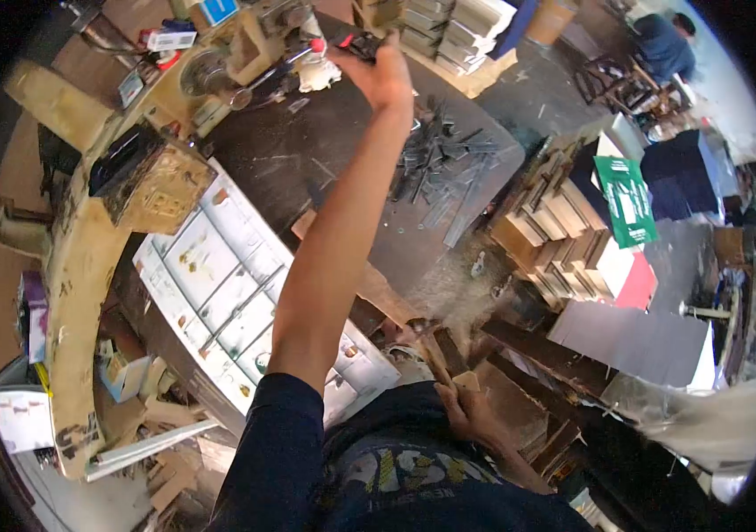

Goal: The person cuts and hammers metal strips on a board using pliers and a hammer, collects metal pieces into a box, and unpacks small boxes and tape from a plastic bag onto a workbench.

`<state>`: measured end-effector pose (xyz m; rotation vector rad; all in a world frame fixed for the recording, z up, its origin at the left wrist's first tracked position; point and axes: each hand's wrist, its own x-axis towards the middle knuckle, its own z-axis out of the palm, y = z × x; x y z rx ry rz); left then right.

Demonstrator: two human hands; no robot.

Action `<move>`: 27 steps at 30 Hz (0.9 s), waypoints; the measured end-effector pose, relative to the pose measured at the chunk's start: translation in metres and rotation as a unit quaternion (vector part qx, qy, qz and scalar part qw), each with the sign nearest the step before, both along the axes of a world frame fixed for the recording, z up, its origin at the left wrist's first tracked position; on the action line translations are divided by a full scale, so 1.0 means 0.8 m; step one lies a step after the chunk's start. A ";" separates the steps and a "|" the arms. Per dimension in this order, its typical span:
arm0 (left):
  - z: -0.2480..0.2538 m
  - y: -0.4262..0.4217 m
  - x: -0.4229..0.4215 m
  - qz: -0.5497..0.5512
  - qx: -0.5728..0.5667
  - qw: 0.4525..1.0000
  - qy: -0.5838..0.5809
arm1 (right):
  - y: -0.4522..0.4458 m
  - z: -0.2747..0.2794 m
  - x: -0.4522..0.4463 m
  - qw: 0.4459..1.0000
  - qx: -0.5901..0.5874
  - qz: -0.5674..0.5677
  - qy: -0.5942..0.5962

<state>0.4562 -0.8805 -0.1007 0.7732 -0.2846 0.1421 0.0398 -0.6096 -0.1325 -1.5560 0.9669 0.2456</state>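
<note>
Landmark: heap of thin, dark grey, shiny strips (449, 164), lying loose on a dark, worn worktop (258, 146). L arm is stretched out; L hand (385, 82) is above & left of heap in view, thumb + fingers curved round a small blackish item w/ a red bit (362, 44). Item is up-left of heap; can't tell if grip is tight. Whitish lumpy object w/ red knob (317, 73) sits just beside that hand, farther left of heap.

R hand (468, 412) is well below heap, near the torso & next to a narrow brown wooden strip (432, 359); fingers partly hidden, can't tell if they hold anything.

Lower left of heap: long white printed panel w/ grid of pics (258, 257). Right of heap: stacked tan-and-white boxes (564, 208), w/ flat green printed packet (628, 199) on top. Far upper right of heap: seated person in blue top (664, 49).
</note>
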 end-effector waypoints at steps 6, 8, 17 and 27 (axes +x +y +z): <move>0.073 0.128 -0.051 -0.214 0.086 0.972 0.037 | 0.005 -0.068 -0.042 0.991 -0.119 -0.029 -0.050; 0.084 0.169 -0.060 -0.196 -0.012 0.972 0.127 | -0.003 -0.051 -0.020 0.998 -0.028 -0.056 -0.025; 0.066 0.436 -0.030 -0.013 0.156 0.987 -0.034 | -0.024 -0.095 0.021 0.982 -0.106 0.145 0.064; -0.031 0.479 -0.030 0.067 0.285 0.956 -0.021 | -0.023 -0.094 0.135 0.983 -0.041 0.178 0.023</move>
